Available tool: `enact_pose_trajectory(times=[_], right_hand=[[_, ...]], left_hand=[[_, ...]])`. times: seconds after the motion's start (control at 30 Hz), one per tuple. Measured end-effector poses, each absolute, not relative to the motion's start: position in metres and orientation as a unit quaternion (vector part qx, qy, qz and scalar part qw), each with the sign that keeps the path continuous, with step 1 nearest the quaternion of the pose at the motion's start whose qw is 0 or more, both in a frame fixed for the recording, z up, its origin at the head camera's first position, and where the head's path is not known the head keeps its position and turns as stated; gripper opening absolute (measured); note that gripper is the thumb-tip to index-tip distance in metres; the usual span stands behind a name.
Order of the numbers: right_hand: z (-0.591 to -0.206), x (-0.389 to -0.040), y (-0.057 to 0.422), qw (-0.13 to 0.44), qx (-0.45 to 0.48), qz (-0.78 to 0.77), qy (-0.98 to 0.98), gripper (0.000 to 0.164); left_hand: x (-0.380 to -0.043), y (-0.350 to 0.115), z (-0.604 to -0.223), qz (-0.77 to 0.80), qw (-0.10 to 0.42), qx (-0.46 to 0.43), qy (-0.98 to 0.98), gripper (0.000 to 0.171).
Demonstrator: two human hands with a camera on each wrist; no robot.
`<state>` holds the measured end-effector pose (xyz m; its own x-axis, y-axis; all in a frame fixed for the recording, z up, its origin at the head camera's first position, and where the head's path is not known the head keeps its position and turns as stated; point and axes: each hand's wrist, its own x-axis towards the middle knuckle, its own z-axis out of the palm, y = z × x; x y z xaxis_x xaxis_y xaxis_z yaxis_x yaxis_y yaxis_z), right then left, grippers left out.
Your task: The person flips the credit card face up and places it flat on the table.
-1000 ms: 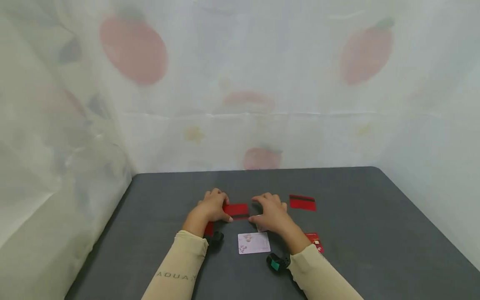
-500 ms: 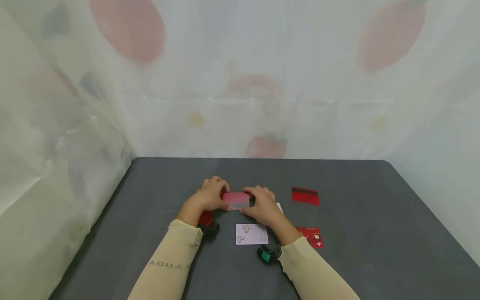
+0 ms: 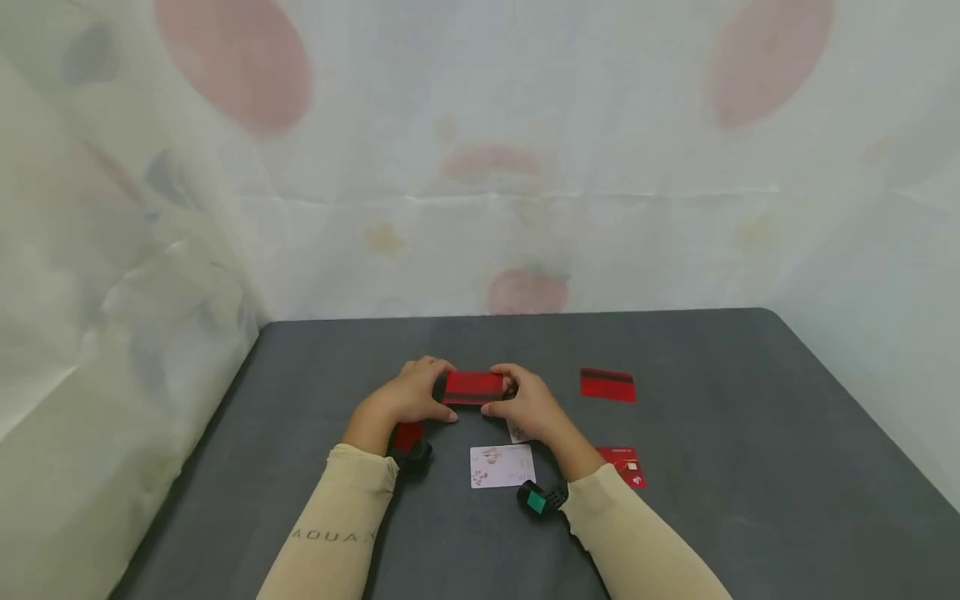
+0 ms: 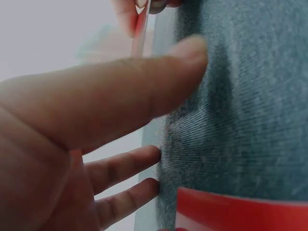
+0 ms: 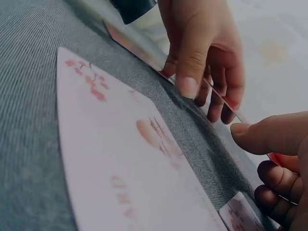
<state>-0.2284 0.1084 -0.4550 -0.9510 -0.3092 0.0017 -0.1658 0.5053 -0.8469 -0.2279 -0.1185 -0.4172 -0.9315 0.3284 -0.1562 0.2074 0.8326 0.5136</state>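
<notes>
A red card with a dark stripe (image 3: pixel 474 385) is raised off the table between both hands. My left hand (image 3: pixel 408 393) holds its left end, with thumb below and fingers at the upper edge. At the other end, my right hand (image 3: pixel 527 405) pinches it; the right wrist view shows that thumb (image 5: pixel 269 134) against the card's edge. Part of another red card (image 3: pixel 408 435) shows beside the left wrist. A white card with a floral print (image 3: pixel 501 467) lies in front of the hands. Another pale card (image 3: pixel 517 432) is partly hidden under the right hand.
To the right lie a striped red card (image 3: pixel 607 385) and a red chip card (image 3: pixel 626 467), partly covered by the right sleeve. The dark table (image 3: pixel 712 433) ends at a pale printed curtain (image 3: pixel 645 242) at the back.
The right hand has closed in on the red card's right end. The card is lifted; its face looked pale half a second ago and now shows red with the stripe.
</notes>
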Motion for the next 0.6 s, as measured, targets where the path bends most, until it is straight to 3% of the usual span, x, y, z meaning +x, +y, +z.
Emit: enact_pose_trajectory(times=[0.17,0.6], right_hand=[[-0.455,-0.226,0.105,0.065,-0.136,-0.477,0.866,0.066],[-0.457,-0.221,0.096,0.02,-0.16,-0.435,0.886,0.061]], left_hand=[[-0.228,-0.123,-0.414,0.283,0.114,0.152,0.94,0.058],[-0.217,-0.113,-0.4,0.329,0.087,0.197,0.919,0.068]])
